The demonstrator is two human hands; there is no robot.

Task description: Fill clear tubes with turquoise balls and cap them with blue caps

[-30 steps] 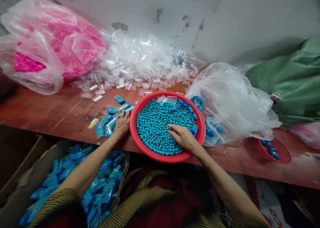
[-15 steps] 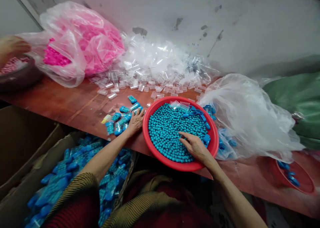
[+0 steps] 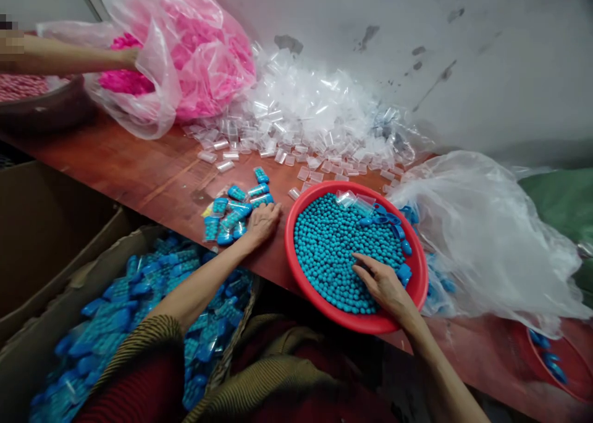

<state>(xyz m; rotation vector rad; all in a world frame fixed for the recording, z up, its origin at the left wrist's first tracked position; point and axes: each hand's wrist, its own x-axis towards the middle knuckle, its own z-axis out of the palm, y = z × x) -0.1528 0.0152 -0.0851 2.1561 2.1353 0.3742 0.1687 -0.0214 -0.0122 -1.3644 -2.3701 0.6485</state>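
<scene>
My right hand (image 3: 380, 282) hovers at the surface of the small blue beads (image 3: 324, 250), thumb and fingers apart, nothing visible between them. A red basin (image 3: 296, 268) holds these beads, along with blue caps (image 3: 389, 218) and clear tubes (image 3: 354, 199) by its far rim. Left of the basin, my left hand (image 3: 263, 226) rests palm down on the table, its fingers slightly bent but apart. It touches or nearly touches a cluster of small clear containers (image 3: 231, 216) filled with blue beads and fitted with blue ends. The underside of this hand is hidden.
A heap of clear tubes (image 3: 310, 114) lies by the wall. A co-worker's arm (image 3: 78, 55) reaches into a bag of pink pieces (image 3: 204, 58). Below left, a cardboard box (image 3: 99, 256) holds filled containers. At right are a plastic bag (image 3: 491, 231) and another red basin (image 3: 574, 370).
The view has shifted, moving the table scene rightward. A co-worker's hand has moved from the dark basin into the pink bag. My left fingers look more bent; my right hand stays over the beads.
</scene>
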